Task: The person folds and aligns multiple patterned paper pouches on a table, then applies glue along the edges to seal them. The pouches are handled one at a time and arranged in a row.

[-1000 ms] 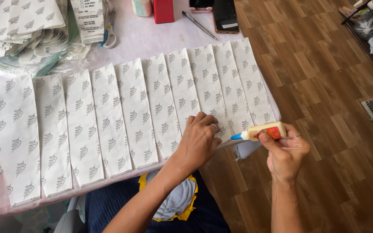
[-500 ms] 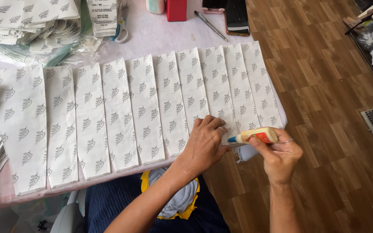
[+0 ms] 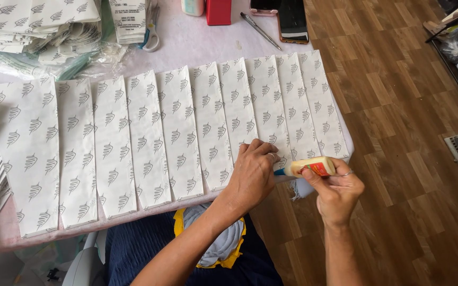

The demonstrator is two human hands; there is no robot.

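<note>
squeezing glue bottle [image 3: 314, 167] in right hand [image 3: 337, 193], left hand [image 3: 253, 175] pressing paper strips [image 3: 269, 106].

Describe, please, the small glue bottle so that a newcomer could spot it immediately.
Start at the row of white leaf-printed paper strips overlapping across the pink-covered table. At the row's near right end, the right hand holds the small cream plastic glue bottle. Its red label and blue nozzle distinguish it.

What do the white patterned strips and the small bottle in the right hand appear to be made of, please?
The strips look like thin matte paper: flat, crisp-edged, overlapping. The bottle in the right hand seems soft cream plastic, slightly glossy.
</note>
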